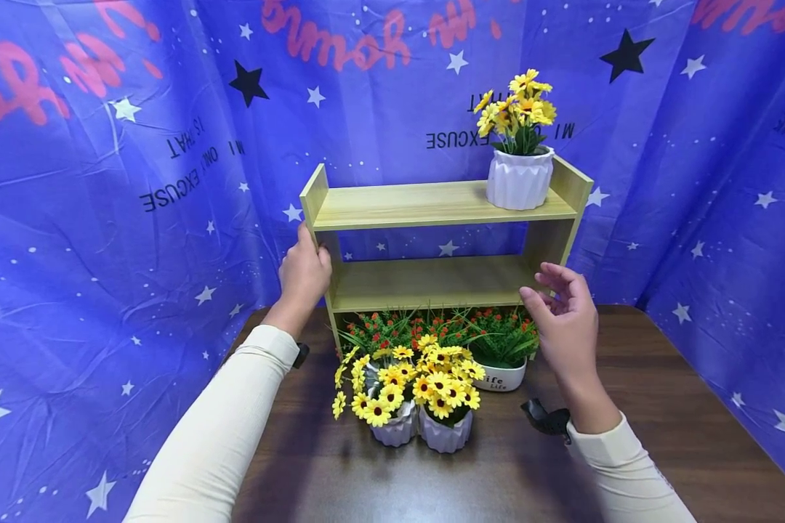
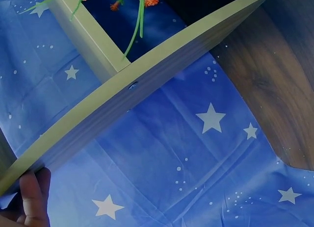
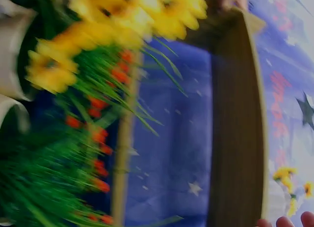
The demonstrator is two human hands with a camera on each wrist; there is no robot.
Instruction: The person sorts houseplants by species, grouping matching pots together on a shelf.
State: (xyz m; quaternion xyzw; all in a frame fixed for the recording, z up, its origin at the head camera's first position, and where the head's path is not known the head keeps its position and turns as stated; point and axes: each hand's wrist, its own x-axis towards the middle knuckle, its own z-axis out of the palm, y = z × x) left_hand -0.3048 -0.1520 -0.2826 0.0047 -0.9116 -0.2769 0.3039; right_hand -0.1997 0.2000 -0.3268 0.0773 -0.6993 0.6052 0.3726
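Note:
My left hand (image 1: 304, 272) grips the left side panel of a two-tier wooden shelf (image 1: 399, 205), just below the top board. In the left wrist view its fingertips (image 2: 35, 195) lie against the panel's outer face. On the right, my right hand (image 1: 568, 319) is held near the shelf's right panel with fingers loosely bent and nothing in it. A white fluted pot of yellow flowers (image 1: 520, 178) stands at the right end of the top board. Two more pots of yellow daisies, the left one (image 1: 395, 425) and the right one (image 1: 446, 432), stand side by side in front.
Under the lower board (image 1: 425, 282), green plants with small red flowers (image 1: 425, 327) sit behind the daisies, one in a white lettered planter (image 1: 504, 378). Everything stands on a dark wooden table (image 1: 340, 487). A blue star-printed curtain (image 1: 379, 145) hangs close behind and on both sides.

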